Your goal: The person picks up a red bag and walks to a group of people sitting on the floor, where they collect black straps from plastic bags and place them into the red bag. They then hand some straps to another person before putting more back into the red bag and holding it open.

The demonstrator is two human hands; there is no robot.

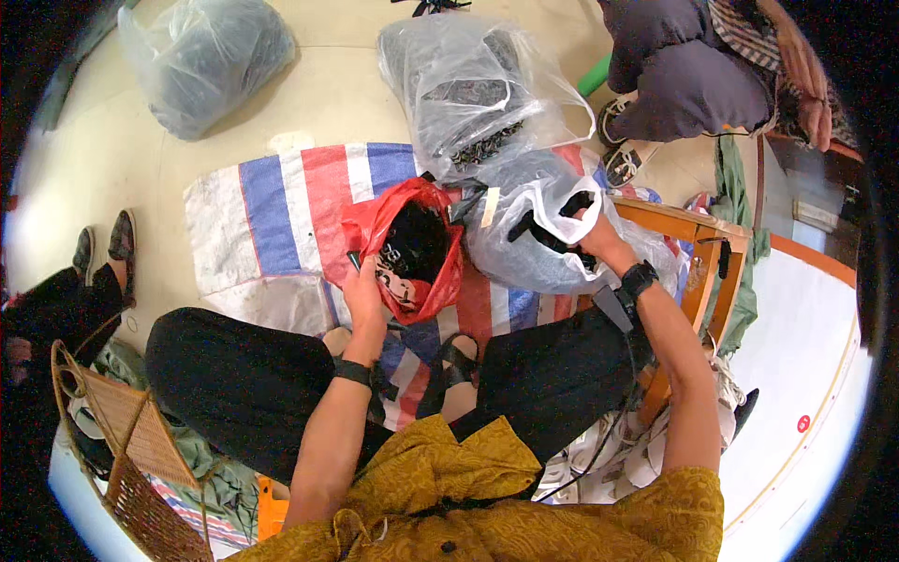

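Note:
A red plastic bag (449, 272) stands with its mouth spread between my knees, and dark pieces lie inside it. At its near left rim is my left hand (365, 286), closed, with a small black piece (353, 260) sticking up from the fingers. To the right sits a whitish translucent plastic bag (506, 258) holding black pieces (543, 234). My right hand (607, 242) reaches into its mouth beside a raised white loop of the bag. The fingertips of that hand are hidden by the bag and the dark contents.
A striped woven sheet (300, 201) covers the floor under the bags. Beyond lie a large clear bag of dark pieces (459, 89) and another filled bag (211, 66). A wooden stool (688, 229) stands right; a wicker chair (131, 421) left. Another person (693, 75) sits far right.

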